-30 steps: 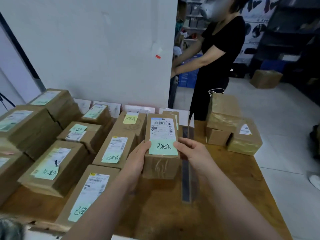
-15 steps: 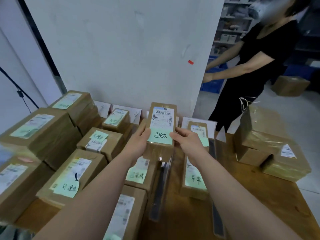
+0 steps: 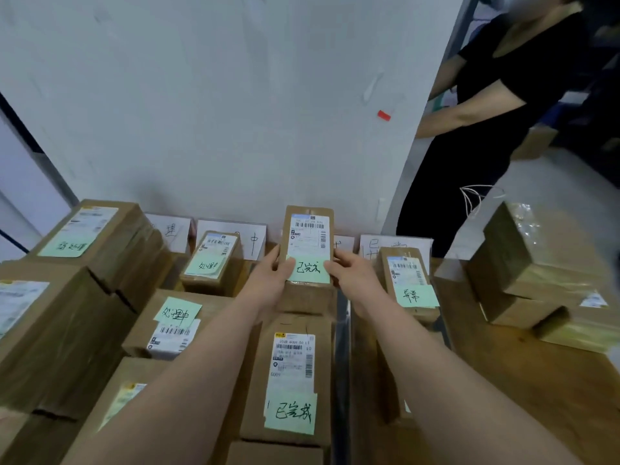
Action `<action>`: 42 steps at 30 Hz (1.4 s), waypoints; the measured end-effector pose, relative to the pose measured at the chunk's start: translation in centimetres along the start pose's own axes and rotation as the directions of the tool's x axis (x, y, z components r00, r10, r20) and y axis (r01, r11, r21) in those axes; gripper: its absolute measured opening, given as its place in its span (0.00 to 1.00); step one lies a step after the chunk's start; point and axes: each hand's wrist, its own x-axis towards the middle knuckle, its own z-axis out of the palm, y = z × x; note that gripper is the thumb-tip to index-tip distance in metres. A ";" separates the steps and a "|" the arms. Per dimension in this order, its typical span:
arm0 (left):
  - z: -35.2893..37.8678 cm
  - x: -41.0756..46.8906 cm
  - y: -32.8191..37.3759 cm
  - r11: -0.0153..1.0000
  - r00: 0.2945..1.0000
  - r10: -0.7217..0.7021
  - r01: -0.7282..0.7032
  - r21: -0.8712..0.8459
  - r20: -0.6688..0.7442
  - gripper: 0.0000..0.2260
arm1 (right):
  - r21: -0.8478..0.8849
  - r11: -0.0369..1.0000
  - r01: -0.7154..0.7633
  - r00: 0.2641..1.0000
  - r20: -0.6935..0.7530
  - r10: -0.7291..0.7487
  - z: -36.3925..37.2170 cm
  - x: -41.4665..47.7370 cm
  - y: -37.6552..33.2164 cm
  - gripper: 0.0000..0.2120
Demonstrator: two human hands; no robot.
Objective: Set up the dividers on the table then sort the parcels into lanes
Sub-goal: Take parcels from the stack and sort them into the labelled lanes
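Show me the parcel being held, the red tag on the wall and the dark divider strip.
Held parcel (image 3: 310, 243): head view, on its white shipping label.
Red tag (image 3: 383, 115): head view, at its middle.
Divider strip (image 3: 342, 364): head view, on its dark top edge.

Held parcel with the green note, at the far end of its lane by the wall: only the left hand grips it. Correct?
No. The head view shows both: left hand and right hand grip the parcel by its sides. The rest stands.

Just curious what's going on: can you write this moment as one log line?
step: sorting | held parcel: gripped by left hand and right hand | place: far end, left of divider
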 end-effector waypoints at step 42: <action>27.0 -8.5 8.5 0.469 0.845 0.523 -0.397 0.789 0.114 0.23 | -0.769 0.636 0.067 0.925 -0.191 -0.328 -30.2 -12.3 0.9 0.20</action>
